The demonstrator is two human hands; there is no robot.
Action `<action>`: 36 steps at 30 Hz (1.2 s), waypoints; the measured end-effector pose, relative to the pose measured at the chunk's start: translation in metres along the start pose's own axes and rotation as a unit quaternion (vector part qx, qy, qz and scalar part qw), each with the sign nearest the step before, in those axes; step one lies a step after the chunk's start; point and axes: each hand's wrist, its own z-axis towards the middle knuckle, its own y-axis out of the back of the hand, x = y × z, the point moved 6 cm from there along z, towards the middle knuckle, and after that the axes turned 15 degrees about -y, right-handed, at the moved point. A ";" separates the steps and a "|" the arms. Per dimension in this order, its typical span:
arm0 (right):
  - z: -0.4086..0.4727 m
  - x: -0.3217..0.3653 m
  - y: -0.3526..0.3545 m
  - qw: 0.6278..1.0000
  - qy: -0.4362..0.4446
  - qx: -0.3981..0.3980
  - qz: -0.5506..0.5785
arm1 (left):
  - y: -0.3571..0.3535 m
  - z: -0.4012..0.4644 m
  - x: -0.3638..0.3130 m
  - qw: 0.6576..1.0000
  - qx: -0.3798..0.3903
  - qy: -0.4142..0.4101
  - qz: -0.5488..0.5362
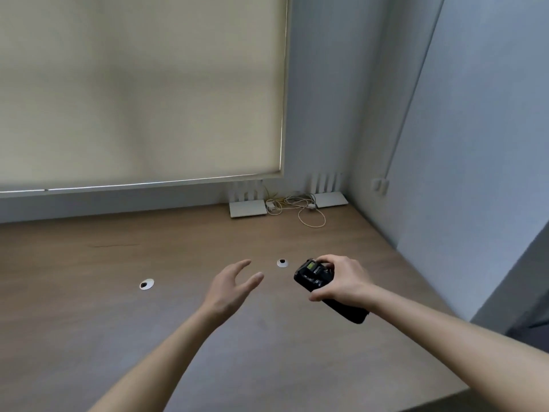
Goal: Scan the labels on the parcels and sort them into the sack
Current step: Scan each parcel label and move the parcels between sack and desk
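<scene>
One black handheld scanner [322,285] is in view, gripped by the right hand [341,282] above the right part of the wooden desk [118,322]; its long axis runs on a diagonal, from the handle end low and to the right, near the wrist, up to the head end at the upper left; the head, with a small greenish screen on its top face, points away from the person and toward the left, roughly at the nearer of the desk's holes; the fingers curl over the top of the head and the thumb wraps the near side of the body, so the grasp is firm; the handle end sticks out below the hand; whether the scanner touches the desk I cannot tell.

The left hand [234,285] hangs over the middle of the desk, released, fingers spread and loosely extended, grasping nothing; it lies just to the left of the scanner's head, apart from it, with a gap of bare desk between.

Counted: one scanner; two hands; two round cable grommets, one [282,262] between the hands and a little beyond them, the other [146,283] well to the left; two white routers with upright antennas, one [247,207] by the sill, the other [330,199] in the corner; a tangle of pale cables [297,206] between them; one roller blind [133,84] drawn down over the window behind the desk.
</scene>
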 end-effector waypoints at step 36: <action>0.221 -0.046 -0.387 0.983 0.014 0.117 -0.140 | -0.154 0.007 0.360 0.978 0.021 0.199 0.050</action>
